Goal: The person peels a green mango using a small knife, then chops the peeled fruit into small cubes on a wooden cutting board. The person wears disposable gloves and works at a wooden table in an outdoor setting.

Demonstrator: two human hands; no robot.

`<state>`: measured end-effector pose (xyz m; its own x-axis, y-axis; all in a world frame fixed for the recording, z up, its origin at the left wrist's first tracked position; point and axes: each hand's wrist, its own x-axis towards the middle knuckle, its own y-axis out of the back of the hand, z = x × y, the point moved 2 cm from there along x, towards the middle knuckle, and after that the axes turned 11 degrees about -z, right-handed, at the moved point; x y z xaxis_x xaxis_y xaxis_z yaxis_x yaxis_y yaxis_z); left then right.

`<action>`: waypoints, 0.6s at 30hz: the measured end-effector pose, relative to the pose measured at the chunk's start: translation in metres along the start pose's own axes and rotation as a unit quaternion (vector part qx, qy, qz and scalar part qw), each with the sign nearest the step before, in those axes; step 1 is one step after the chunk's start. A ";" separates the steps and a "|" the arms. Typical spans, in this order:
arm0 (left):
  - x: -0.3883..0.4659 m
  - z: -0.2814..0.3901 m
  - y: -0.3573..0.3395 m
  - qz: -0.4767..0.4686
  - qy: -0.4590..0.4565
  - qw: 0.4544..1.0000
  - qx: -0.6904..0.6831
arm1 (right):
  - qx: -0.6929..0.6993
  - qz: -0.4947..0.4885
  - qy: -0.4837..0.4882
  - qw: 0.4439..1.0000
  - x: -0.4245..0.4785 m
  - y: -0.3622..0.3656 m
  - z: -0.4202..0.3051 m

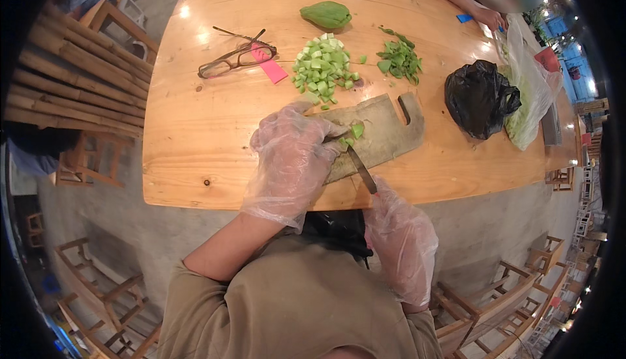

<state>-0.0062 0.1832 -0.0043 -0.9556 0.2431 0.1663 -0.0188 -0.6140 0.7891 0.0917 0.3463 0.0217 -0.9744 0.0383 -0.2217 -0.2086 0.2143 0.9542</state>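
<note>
A worn wooden cutting board [379, 119] with a slot near its far right end lies before me at the table edge. My left hand [298, 148], in a clear plastic glove, rests over the board's left part, fingertips by some small green chayote pieces [357, 130]; whether it pinches one is hard to see. In my right hand [398, 232], also gloved, is a kitchen knife [362, 169], its tip touching the pieces. Beyond the board sits a heap of diced chayote [323, 60], and behind that a whole chayote [326, 14]. Green peelings [400, 56] form a pile to its right.
On the wooden table [195, 134], eyeglasses [239, 60] lie across a pink paper strip [270, 68] at left. A black plastic bag [479, 100] and a clear bag of green produce [525, 109] stand at right. Another person's hand [490, 19] reaches in at the far right. Bamboo poles [83, 75] flank the left.
</note>
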 end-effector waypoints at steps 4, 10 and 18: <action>-0.001 -0.001 -0.006 -0.029 -0.040 0.999 -0.001 | 0.163 -0.022 -0.042 0.985 0.003 -0.001 0.021; -0.003 0.000 -0.002 -0.047 -0.050 0.997 0.032 | 0.293 -0.095 -0.058 0.950 0.008 0.009 0.038; 0.004 0.014 -0.006 -0.062 -0.050 0.996 0.045 | 0.423 -0.098 -0.040 0.900 -0.011 -0.010 0.084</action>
<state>-0.0054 0.1985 0.0003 -0.9134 0.3895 0.1185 -0.1049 -0.5062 0.8560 0.1117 0.4259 -0.0018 -0.9099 -0.0187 -0.4144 -0.2046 0.8892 0.4091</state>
